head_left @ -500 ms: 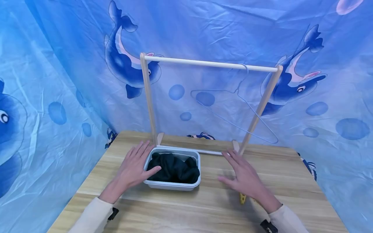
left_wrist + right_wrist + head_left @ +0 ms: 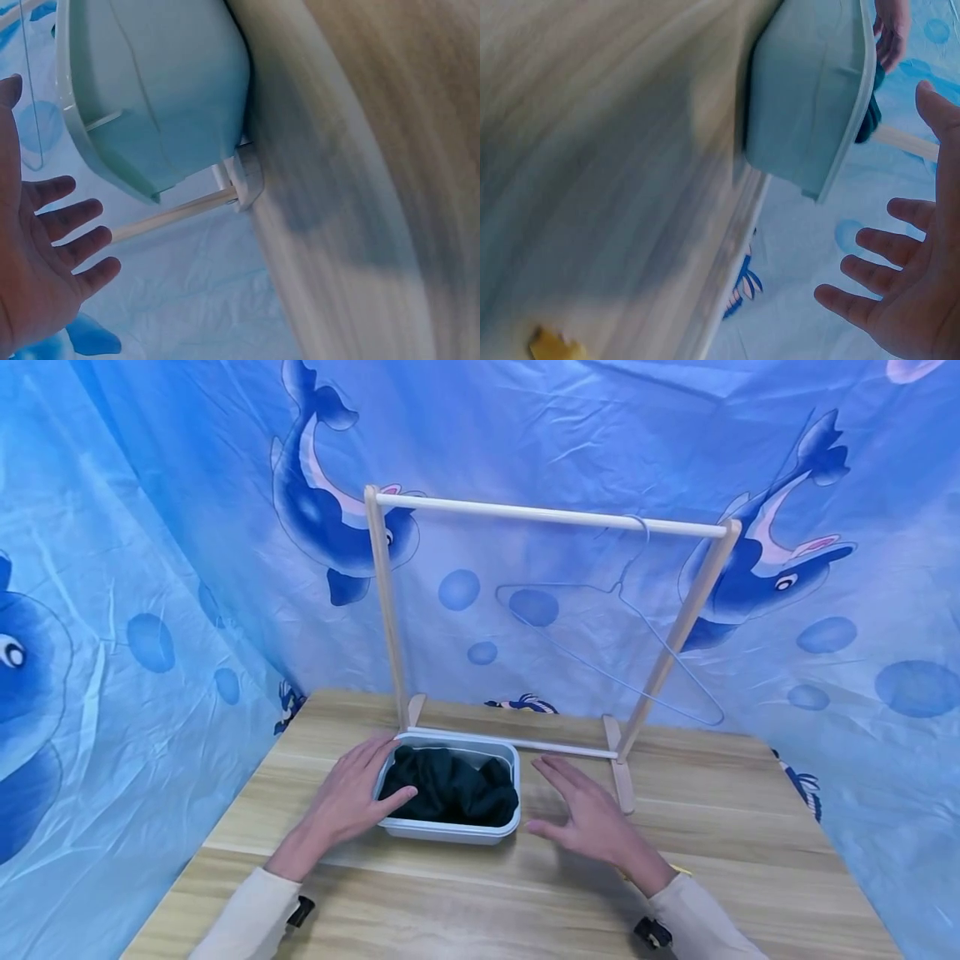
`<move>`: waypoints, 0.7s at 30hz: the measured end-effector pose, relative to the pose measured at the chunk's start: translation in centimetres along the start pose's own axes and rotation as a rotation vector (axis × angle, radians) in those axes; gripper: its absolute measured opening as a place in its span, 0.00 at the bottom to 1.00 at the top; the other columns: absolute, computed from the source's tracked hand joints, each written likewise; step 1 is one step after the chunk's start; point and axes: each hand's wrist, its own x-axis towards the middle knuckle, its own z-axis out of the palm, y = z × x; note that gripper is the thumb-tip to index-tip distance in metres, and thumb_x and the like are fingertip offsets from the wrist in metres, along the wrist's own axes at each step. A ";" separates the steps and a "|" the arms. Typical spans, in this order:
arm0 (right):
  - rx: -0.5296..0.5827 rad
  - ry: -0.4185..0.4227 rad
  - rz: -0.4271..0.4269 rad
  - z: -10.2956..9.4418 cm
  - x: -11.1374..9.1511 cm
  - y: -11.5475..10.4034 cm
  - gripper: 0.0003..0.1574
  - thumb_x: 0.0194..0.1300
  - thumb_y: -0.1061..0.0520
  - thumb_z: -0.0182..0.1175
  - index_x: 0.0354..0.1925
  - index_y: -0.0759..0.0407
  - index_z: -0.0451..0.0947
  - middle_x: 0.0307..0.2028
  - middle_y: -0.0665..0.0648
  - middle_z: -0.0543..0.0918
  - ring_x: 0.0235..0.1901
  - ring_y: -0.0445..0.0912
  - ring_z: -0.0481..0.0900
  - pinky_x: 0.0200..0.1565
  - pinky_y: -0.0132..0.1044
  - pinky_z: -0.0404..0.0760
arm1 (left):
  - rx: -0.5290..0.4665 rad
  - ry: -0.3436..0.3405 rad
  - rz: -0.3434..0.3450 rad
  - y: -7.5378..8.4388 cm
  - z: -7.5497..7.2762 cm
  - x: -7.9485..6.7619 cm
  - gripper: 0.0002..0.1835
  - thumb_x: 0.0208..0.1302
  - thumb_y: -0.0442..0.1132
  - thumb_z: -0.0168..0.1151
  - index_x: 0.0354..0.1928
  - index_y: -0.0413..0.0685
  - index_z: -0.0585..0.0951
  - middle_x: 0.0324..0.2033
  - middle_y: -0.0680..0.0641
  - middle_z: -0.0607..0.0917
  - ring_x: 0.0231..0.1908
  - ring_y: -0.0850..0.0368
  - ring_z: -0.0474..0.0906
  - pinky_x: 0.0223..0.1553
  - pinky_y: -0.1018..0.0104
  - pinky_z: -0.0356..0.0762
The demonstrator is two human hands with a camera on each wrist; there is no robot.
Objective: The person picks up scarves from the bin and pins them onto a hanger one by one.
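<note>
On the wooden counter (image 2: 420, 914), from the head view, here's the pale tub (image 2: 450, 836) with dark cloth (image 2: 453, 787) bunched inside! Left grip (image 2: 341, 797) by its left rim, right grip (image 2: 588, 814) just off the other side, both holding nothing. Behind, a hanger (image 2: 619, 587) dangles from the rack (image 2: 525, 512). Left wrist: fingers (image 2: 79, 219) spread, near the tub. Right wrist: fingers spread too, a yellow object (image 2: 555, 346) on the counter!

The left grip (image 2: 34, 274) hangs near a pale blue-green tub (image 2: 187, 90).
</note>
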 end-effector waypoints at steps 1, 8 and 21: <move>0.005 -0.001 -0.002 0.3 0.0 -0.1 0.59 0.59 0.22 0.63 0.78 0.47 0.61 0.75 0.56 0.67 0.72 0.57 0.67 0.64 0.60 0.73 | -0.005 -0.002 -0.004 0.0 0.1 -0.1 0.46 0.66 0.67 0.61 0.75 0.42 0.67 0.71 0.39 0.71 0.71 0.38 0.64 0.68 0.38 0.63; 0.047 0.004 -0.002 1.8 0.3 -0.6 0.59 0.58 0.22 0.64 0.76 0.50 0.65 0.72 0.59 0.71 0.70 0.58 0.70 0.63 0.60 0.74 | -0.030 -0.004 -0.016 -0.1 0.7 -0.3 0.43 0.67 0.66 0.61 0.73 0.44 0.70 0.69 0.39 0.74 0.70 0.39 0.67 0.68 0.38 0.63; 0.163 -0.022 0.048 3.5 0.3 -0.8 0.56 0.58 0.24 0.66 0.74 0.51 0.69 0.70 0.56 0.74 0.69 0.54 0.72 0.64 0.57 0.74 | -0.074 -0.024 -0.040 -0.6 1.4 0.0 0.38 0.69 0.64 0.61 0.68 0.43 0.75 0.64 0.40 0.78 0.67 0.40 0.69 0.66 0.38 0.65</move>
